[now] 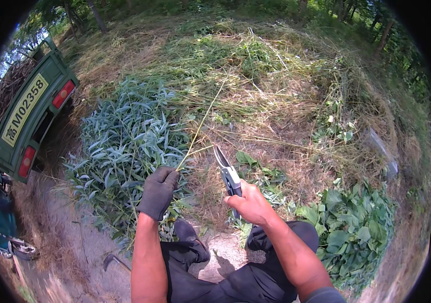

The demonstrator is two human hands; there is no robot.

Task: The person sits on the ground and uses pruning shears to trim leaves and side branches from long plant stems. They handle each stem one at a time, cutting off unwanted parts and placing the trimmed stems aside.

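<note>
My left hand, in a dark grey glove, is closed on the lower end of a thin, forked yellow-green stem that reaches up and to the right. My bare right hand grips silver-and-dark pruning shears, their narrow blades pointing up just beside the stem's short side branch. Whether the blades touch it I cannot tell. Below and left of my left hand lies a leafy pile of pale blue-green branches.
A green truck loaded with dry branches stands at the left, a teal scooter beside it. A sickle lies near my left foot. Broad-leaved greenery is at my right, cut grass ahead, clear plastic at the far right.
</note>
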